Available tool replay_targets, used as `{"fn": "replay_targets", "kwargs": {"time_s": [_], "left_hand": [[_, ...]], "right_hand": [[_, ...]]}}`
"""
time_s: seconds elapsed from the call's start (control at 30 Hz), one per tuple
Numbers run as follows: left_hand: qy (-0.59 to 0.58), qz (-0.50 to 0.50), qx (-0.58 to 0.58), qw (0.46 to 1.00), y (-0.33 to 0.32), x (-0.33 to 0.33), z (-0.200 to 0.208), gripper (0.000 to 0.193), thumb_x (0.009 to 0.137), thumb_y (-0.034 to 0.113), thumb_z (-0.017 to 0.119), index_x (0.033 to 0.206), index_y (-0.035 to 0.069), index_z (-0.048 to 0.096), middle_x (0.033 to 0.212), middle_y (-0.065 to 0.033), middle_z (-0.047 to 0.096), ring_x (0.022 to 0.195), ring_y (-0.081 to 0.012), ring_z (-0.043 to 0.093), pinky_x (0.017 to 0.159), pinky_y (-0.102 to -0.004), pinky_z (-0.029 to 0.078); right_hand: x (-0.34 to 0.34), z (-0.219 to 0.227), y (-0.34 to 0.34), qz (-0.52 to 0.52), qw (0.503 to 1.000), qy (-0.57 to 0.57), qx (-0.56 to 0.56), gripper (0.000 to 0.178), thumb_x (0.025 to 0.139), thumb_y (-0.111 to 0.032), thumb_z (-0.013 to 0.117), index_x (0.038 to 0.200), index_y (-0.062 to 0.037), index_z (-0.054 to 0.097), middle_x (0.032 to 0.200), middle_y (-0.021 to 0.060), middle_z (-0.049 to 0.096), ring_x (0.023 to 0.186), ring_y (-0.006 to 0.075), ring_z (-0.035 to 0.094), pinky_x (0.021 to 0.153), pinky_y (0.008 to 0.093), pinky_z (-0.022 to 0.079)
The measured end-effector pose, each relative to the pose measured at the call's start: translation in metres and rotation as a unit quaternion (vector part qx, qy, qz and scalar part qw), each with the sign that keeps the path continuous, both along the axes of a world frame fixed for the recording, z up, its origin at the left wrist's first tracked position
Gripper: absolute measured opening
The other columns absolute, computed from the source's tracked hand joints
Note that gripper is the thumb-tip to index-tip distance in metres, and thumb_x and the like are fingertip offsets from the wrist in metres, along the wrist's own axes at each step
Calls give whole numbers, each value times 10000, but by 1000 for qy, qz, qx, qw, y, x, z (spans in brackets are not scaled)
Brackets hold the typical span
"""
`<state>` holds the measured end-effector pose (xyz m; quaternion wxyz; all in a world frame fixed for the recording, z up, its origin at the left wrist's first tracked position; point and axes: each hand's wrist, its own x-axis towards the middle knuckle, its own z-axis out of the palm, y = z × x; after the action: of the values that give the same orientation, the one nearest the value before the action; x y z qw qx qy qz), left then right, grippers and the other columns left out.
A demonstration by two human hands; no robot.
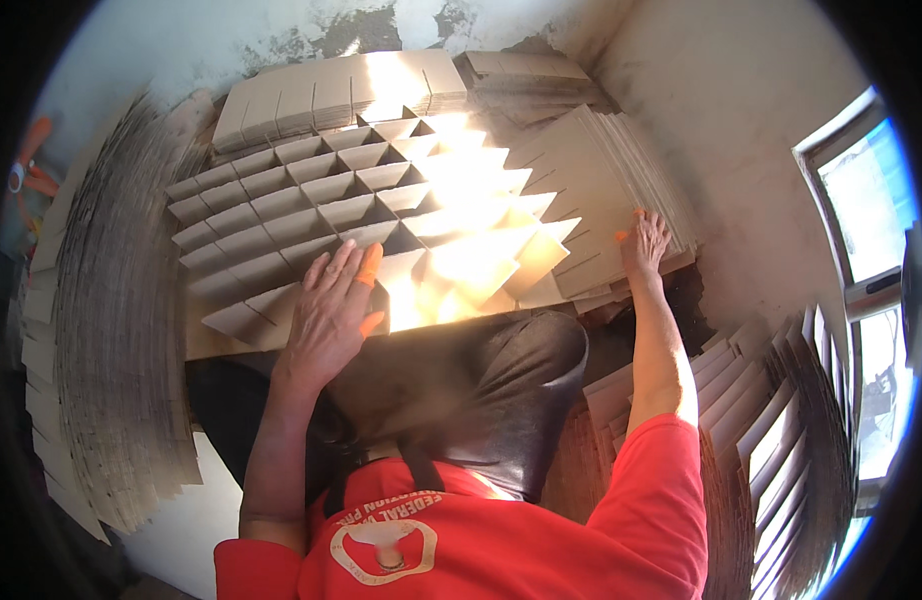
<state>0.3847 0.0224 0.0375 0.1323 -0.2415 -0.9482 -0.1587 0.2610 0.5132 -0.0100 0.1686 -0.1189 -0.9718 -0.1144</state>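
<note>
A cardboard divider grid (311,195) of interlocked slotted strips stands in front of me, its cells open upward. My left hand (329,305) lies over its near edge, fingers stretched out, holding nothing I can see. Orange covers sit on its thumb and one finger. To the right is a stack of slotted cardboard sheets (579,170). My right hand (646,245) rests at the right side of that stack, thumb apart from the fingers, an orange cover on the thumb. No sheet is visibly lifted in it.
Another stack of slotted strips (331,92) stands behind the grid against the wall. Tall stacks of cardboard pieces (131,300) rise on the left, and more cardboard pieces (771,430) lean at the lower right. A window (866,210) is on the right; strong sunlight whitens the grid's right part.
</note>
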Motion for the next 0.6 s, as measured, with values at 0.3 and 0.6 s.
{"fn": "replay_targets", "kwargs": {"time_s": [0.3,0.6], "left_hand": [[50,1,39,998,3,-1,-6,700,754,128,762,1377,0,471,1351,-197,537,1330,-326,445,1084,-465,341],[90,46,96,990,-13,11,-2,731,745,146,778,1395,25,467,1346,-193,543,1324,-333,456,1089,-480,332]], "right_hand": [[-10,12,25,-3,988,26,-150,564,753,-145,764,1241,-40,501,1194,195,545,1138,355,534,954,475,417],[10,3,5,-31,999,31,15,625,802,-171,709,1355,-72,437,1248,167,533,1239,337,475,940,451,467]]}}
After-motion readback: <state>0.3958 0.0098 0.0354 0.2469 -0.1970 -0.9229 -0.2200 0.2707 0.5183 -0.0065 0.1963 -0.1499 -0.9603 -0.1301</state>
